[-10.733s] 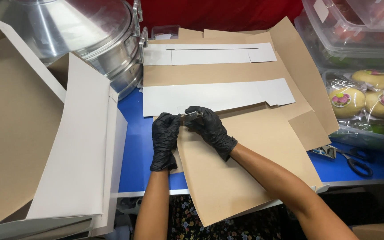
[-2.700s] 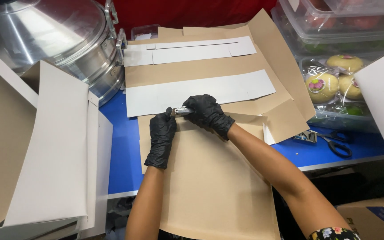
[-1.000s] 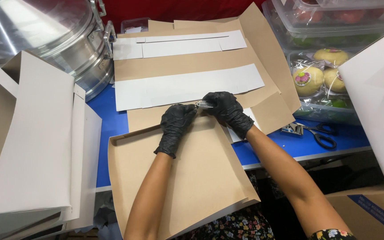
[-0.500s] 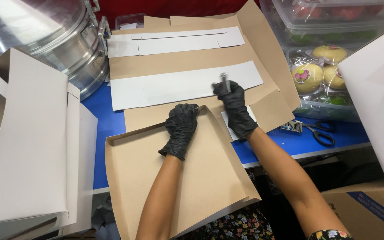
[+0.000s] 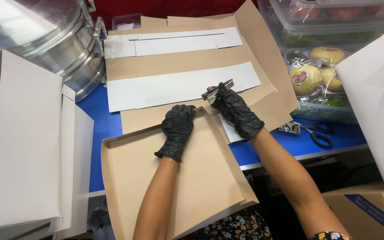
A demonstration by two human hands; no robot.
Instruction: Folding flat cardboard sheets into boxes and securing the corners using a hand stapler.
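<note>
Both my hands wear black gloves. My left hand (image 5: 178, 131) presses down at the far corner of a brown cardboard tray (image 5: 174, 186) whose far and left edges are folded up. My right hand (image 5: 235, 110) is lifted just past that corner and grips a small metal stapler (image 5: 218, 89), held above the flat white and brown card sheets (image 5: 178, 89) behind the tray. The tray's near end hangs over the table's front edge.
A big steel steamer pot (image 5: 45, 40) stands at the back left. Folded white boxes (image 5: 27, 146) lean at the left, another white box (image 5: 378, 98) at the right. Black scissors (image 5: 312, 132) lie on the blue table (image 5: 98, 129). Packed fruit (image 5: 316, 71) sits behind them.
My right hand has lifted the stapler off the tray's corner and moved it back and right. The tray's edges have come up into folded walls. My left hand stays on the corner.
</note>
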